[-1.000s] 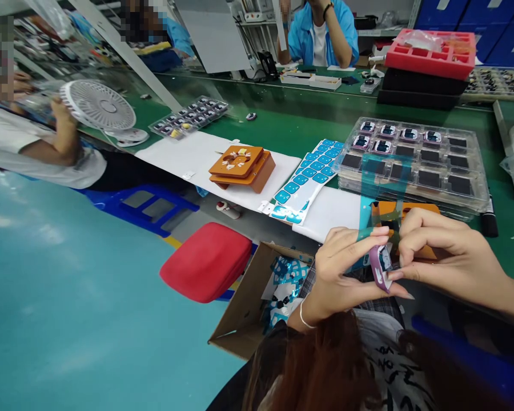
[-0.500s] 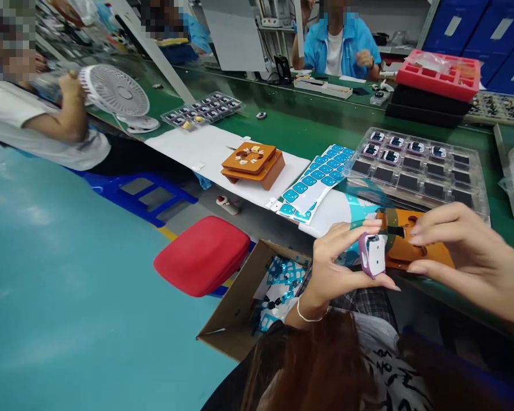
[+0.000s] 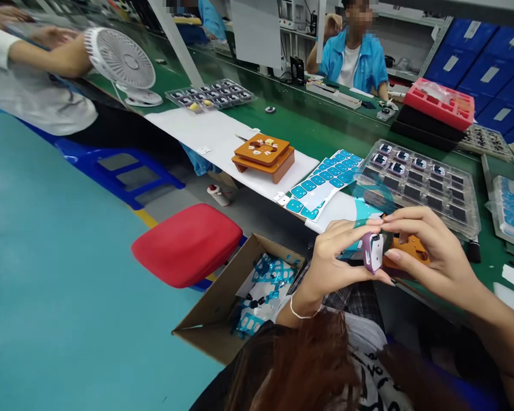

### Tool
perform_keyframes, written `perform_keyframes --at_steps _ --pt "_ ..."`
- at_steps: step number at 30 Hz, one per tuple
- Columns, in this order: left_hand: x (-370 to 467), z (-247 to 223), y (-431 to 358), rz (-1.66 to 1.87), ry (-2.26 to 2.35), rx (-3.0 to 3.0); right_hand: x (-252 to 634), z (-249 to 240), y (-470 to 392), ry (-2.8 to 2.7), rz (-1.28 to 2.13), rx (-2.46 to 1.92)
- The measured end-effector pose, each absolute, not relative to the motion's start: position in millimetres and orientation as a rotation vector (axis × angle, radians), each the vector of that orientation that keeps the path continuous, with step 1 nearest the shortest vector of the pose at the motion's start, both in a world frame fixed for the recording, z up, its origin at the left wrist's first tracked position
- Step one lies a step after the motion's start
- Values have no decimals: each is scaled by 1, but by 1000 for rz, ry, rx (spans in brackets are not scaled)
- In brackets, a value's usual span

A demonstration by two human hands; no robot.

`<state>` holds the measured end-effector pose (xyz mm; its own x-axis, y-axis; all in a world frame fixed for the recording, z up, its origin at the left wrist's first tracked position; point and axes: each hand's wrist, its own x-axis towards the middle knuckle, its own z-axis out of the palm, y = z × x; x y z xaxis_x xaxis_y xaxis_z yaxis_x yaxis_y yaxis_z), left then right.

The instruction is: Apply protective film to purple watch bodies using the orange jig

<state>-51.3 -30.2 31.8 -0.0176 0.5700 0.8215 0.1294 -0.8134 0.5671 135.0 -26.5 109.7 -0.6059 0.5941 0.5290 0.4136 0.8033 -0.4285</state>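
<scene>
Scanning left to right: white desk fan [image 3: 122, 60] far left on the green bench [image 3: 325, 128], a co-worker's arm [image 3: 47, 54] beside it. Red stool [image 3: 187, 244] on the floor, open cardboard box [image 3: 223, 308] with blue film scraps just right of it. On the white mat [image 3: 209, 134] sits an orange jig [image 3: 263, 157], then a sheet of blue stickers [image 3: 325, 180], then a clear tray [image 3: 420, 177] of dark square parts.

Left hand [image 3: 336, 257] is pinched closed on the purple watch case [image 3: 372, 252], thumb under, forefinger over the top. The case is held up in front of the bench edge, above the lap, between both hands. Its long axis runs roughly top to bottom in the head view, white inner face turned toward the right. Right hand [image 3: 424, 257] closes in from the right, fingertips touching the case's top and lower edge; whether it truly clamps or only touches, cannot tell. A translucent teal film strip [image 3: 370, 200] rises from the pinch point. Left hand carries the case; right hand lies just beside it. Another orange jig [image 3: 413, 248] shows partly behind the right fingers.
</scene>
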Motion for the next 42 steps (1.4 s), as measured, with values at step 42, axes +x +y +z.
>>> perform_keyframes --at_steps 42 --pt "-114 10 -34 2320 733 1079 79 1 -54 -1871 237 -539"
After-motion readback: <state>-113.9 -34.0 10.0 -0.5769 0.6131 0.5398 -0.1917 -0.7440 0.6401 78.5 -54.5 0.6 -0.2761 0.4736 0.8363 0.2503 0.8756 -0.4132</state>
